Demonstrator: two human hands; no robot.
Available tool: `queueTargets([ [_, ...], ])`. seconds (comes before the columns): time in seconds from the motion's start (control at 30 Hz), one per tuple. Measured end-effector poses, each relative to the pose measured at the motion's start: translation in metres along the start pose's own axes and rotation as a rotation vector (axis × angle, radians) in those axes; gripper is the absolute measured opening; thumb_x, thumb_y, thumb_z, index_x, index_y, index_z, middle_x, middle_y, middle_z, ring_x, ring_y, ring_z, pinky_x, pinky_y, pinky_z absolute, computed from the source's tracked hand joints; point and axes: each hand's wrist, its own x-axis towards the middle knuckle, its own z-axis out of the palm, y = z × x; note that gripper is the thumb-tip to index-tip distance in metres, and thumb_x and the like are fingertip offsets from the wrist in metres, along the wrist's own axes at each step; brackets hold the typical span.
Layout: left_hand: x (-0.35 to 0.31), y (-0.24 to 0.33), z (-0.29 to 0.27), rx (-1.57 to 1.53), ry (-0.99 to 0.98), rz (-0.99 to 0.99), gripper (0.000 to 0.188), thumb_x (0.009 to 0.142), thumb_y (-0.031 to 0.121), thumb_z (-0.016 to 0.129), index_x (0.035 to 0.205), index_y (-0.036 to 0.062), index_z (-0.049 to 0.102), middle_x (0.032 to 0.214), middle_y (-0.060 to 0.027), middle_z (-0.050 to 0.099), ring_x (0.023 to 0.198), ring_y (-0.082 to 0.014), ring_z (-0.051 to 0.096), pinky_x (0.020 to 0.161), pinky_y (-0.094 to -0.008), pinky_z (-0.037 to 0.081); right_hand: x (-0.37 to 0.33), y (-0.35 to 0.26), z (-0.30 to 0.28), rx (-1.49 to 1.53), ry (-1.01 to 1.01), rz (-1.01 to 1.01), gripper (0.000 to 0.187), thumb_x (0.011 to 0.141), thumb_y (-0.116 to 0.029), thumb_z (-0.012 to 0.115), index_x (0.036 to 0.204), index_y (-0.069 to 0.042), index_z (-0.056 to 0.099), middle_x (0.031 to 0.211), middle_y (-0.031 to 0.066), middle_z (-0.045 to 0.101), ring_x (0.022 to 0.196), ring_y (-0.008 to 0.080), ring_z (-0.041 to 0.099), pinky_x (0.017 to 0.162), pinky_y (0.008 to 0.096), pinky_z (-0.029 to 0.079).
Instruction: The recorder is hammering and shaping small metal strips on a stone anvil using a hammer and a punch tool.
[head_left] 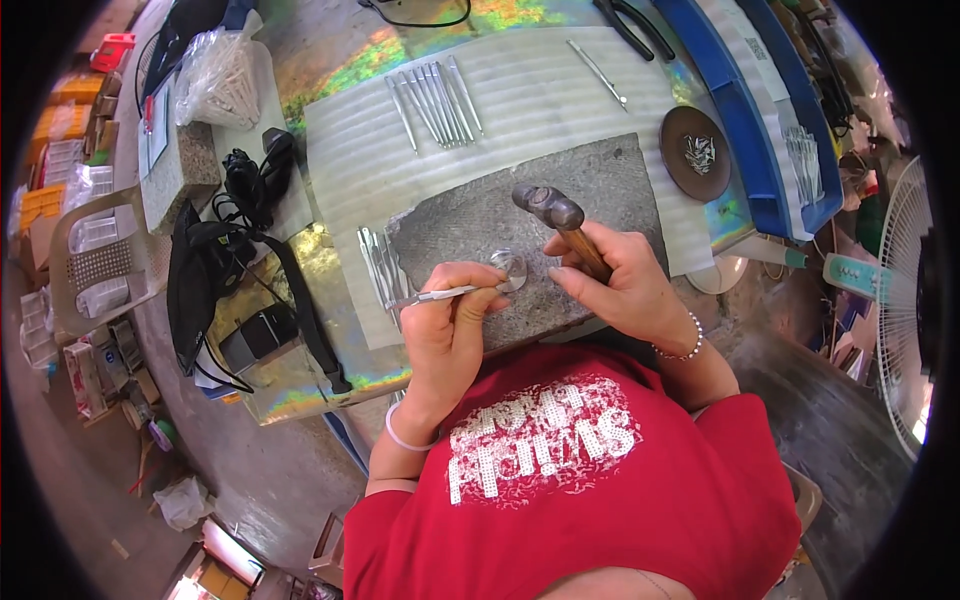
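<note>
My left hand [445, 318] pinches a slim silver metal rod [447, 293] between thumb and fingers. It is over the front part of a rough grey stone slab [450, 222]. A small round shiny disc [511, 266] lies on the slab beside my left fingertips; whether the rod touches it, I cannot tell. My right hand [635, 285] grips a hammer [552, 207] by its wooden handle, with the dark steel head raised above the slab. Several similar rods [382, 270] lie by the slab's left edge, and another row of rods [435, 104] is spread out behind it.
White foam sheeting [340, 170] covers the table. A brown dish [672, 178] holds small metal bits, near a single thin rod [598, 75] and dark-handled pliers [640, 30]. Blue trays [745, 150] border the right. Black straps and a pouch [262, 335] lie left; a fan [905, 310] stands right.
</note>
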Motion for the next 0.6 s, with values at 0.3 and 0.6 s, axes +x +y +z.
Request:
queueTargets([
  [0.3,0.0014,0.0031,0.0015,0.07,-0.016,0.059,0.006,0.089,-0.006,0.052,0.093,-0.0044,0.056,0.091,-0.0109,0.059,0.075,-0.0147,0.063,0.066,-0.024,0.053,0.0,0.0014,-0.0007,0.022,-0.007,-0.011,0.022,0.079,-0.004,0.066,0.1,0.002,0.06,0.063,0.0018,0.056,0.057,0.0046,0.051,0.054,0.0218,0.041],
  [0.6,0.0015,0.0045,0.0,0.113,-0.044,0.015,0.006,0.092,0.001,0.051,0.095,-0.0031,0.055,0.097,-0.0119,0.057,0.074,-0.0153,0.062,0.069,-0.0248,0.052,0.0003,-0.0012,-0.0008,0.021,0.002,-0.009,0.023,0.08,-0.011,0.065,0.098,0.001,0.059,0.064,0.0109,0.057,0.056,0.0176,0.058,0.057,0.029,0.046],
])
